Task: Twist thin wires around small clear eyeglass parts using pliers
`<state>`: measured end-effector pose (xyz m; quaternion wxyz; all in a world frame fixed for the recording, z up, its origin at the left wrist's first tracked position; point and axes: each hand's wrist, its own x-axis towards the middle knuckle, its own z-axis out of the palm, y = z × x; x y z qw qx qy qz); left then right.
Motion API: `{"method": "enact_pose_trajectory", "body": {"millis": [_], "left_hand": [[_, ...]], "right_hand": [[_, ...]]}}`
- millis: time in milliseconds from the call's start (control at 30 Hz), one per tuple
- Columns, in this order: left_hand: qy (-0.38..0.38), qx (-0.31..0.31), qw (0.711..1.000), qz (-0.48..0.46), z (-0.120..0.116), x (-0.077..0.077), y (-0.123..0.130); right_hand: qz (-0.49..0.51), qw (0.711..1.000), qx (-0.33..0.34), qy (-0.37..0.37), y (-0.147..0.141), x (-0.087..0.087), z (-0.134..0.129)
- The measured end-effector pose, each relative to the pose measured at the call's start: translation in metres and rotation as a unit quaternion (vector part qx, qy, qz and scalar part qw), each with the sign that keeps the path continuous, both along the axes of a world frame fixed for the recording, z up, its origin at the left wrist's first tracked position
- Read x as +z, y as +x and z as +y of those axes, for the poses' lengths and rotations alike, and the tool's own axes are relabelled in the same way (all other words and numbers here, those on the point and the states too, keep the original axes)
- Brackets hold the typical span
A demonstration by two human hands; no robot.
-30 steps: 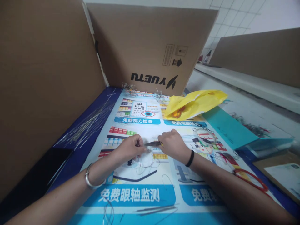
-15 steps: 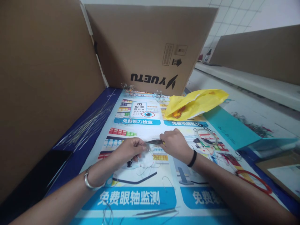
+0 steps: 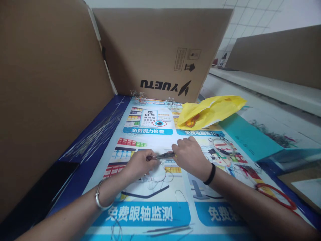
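Note:
My right hand [image 3: 189, 155] is closed around the handles of needle-nose pliers [image 3: 164, 155], whose dark jaws point left. At their tips, my left hand [image 3: 140, 164] pinches a piece of thin wire [image 3: 163, 174] between thumb and fingers. Fine loops of that wire hang below the fingers over the printed sheet, and small clear bits show among them. Exactly where the jaws meet the wire is hard to make out.
A yellow bag [image 3: 210, 112] lies beyond my right hand, left of a teal box [image 3: 250, 137]. Straight wires [image 3: 97, 134] lie at left. Red wire coil [image 3: 276, 194] sits at right; several metal rods [image 3: 168, 230] lie in front. Cardboard panels [image 3: 160, 43] stand behind.
The pliers' jaws have tilted and now reach my left fingertips. My left hand has turned slightly, its fingers closing more tightly. The whole view has shifted a little.

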<state>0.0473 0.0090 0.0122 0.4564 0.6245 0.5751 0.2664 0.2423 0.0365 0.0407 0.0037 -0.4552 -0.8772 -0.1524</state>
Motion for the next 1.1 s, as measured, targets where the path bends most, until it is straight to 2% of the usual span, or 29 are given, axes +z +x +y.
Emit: {"method": "enact_pose_trajectory", "body": {"millis": [267,667,867,1033,1100], "left_hand": [[0.004,-0.004,1.0,0.015,0.0,0.001,0.001],[0.015,0.003,0.999,0.031,0.0,0.0,0.002],[0.01,0.003,1.0,0.007,-0.001,0.002,0.002],[-0.046,0.036,0.995,-0.081,0.0,0.007,0.002],[-0.061,0.029,0.991,-0.119,0.0,0.008,0.0]], "right_hand": [[0.012,0.999,-0.002,0.042,-0.007,0.004,-0.006],[0.019,0.997,0.02,0.072,-0.011,0.001,-0.007],[0.01,1.0,0.002,0.013,-0.011,-0.001,-0.003],[0.021,0.998,-0.036,-0.042,-0.005,-0.005,0.001],[0.024,0.998,-0.039,-0.047,-0.004,-0.007,0.002]]}}
